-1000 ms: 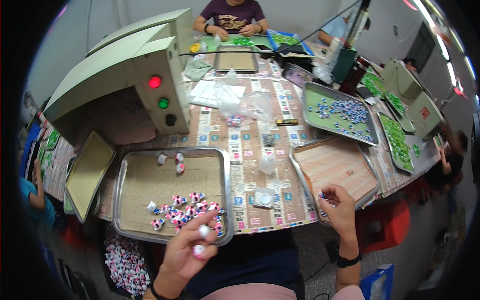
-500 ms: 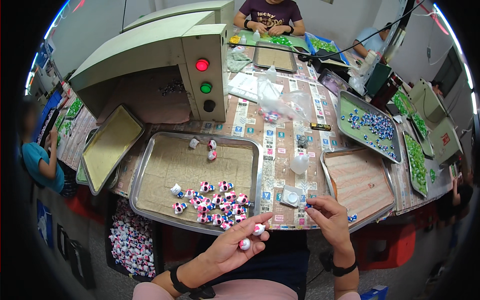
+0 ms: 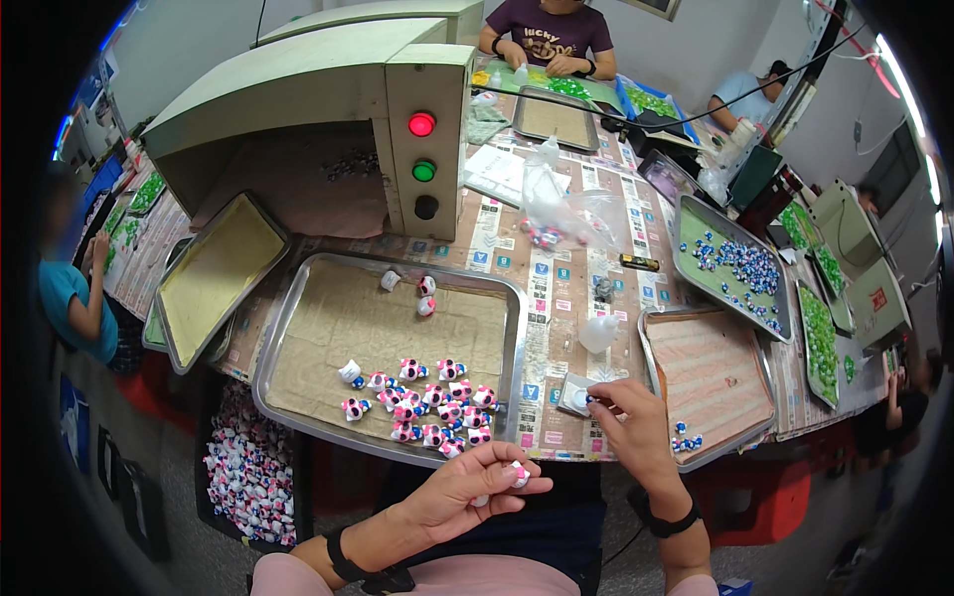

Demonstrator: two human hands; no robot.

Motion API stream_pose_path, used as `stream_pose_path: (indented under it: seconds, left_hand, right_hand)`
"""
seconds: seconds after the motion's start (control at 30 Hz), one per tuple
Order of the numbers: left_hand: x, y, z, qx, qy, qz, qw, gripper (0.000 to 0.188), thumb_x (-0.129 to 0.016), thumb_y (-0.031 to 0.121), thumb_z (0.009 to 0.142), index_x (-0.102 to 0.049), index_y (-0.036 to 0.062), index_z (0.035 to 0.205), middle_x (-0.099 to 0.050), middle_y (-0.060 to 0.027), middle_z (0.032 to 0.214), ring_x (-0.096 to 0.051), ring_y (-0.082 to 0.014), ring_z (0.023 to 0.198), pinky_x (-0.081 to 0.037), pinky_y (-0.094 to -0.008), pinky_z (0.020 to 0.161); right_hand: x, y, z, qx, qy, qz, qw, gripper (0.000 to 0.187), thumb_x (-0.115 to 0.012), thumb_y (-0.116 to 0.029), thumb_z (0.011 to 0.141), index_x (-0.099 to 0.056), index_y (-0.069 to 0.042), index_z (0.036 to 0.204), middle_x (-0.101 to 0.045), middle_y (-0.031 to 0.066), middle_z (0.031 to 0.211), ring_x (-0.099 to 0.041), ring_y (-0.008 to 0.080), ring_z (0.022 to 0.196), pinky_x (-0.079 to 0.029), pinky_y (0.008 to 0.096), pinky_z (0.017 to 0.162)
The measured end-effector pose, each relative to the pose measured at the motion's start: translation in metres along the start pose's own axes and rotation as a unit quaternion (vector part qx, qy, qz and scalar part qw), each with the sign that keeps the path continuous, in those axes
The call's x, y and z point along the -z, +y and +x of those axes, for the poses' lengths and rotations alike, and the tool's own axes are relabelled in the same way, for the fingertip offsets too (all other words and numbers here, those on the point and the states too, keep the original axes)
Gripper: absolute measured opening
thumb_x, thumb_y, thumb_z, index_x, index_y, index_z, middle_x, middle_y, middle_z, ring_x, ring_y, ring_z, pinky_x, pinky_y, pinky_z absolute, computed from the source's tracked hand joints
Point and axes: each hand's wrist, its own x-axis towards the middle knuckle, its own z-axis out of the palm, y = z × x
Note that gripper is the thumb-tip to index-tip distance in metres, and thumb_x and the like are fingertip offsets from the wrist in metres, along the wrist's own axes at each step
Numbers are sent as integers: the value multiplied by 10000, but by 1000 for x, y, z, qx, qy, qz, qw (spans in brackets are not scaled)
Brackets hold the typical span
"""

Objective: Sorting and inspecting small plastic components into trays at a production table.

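My left hand (image 3: 447, 497) is closed around two small white-and-pink toy heads (image 3: 519, 474); one shows at the fingertips, the other is mostly covered by the fingers. My right hand (image 3: 636, 432) pinches a small blue toy body (image 3: 593, 399) right over a small square white dish (image 3: 571, 394). Whether the piece touches the dish cannot be made out. Left of the hands, a metal tray (image 3: 260, 382) with brown lining bears several pink, white and blue figurines (image 3: 433, 395) and a few loose heads (image 3: 426, 286). Small blue pieces (image 3: 686, 440) lie in the pink-lined tray (image 3: 711, 363) at right.
A white squeeze bottle (image 3: 599, 334) stands behind the dish. The box-shaped machine (image 3: 417, 219) with red and green lights rises at the back left. Another tray (image 3: 686, 268) holds many blue pieces. A black crate (image 3: 305, 497) of figurines sits low left. A person works across the table.
My right hand has moved left with the blue toy body, from beside the square dish to over it. My left hand has turned slightly, hiding more of one toy head.
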Motion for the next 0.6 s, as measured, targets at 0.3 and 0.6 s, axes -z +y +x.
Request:
stream_pose_path:
  seconds: [0.3,0.6]
  left_hand:
    - [-2,-3,-1,-9,-1,36,999,201,-590,52,921,-535,38,1114,-568,-109,1197,-582,-220,1150,-572,-254,815]
    - [7,-10,6,9,-12,73,997,300,-552,92,953,-508,27,1242,-572,-64,1177,-589,-173,1105,-555,-214,725]
  right_hand:
    - [-8,1,10,51,0,-90,995,113,-679,4,769,-679,-8,882,-650,129,835,-646,273,759,-502,329,662]
    - [-8,3,3,39,10,-56,998,97,-672,-20,774,-671,-22,871,-640,136,838,-627,318,783,-491,382,697]
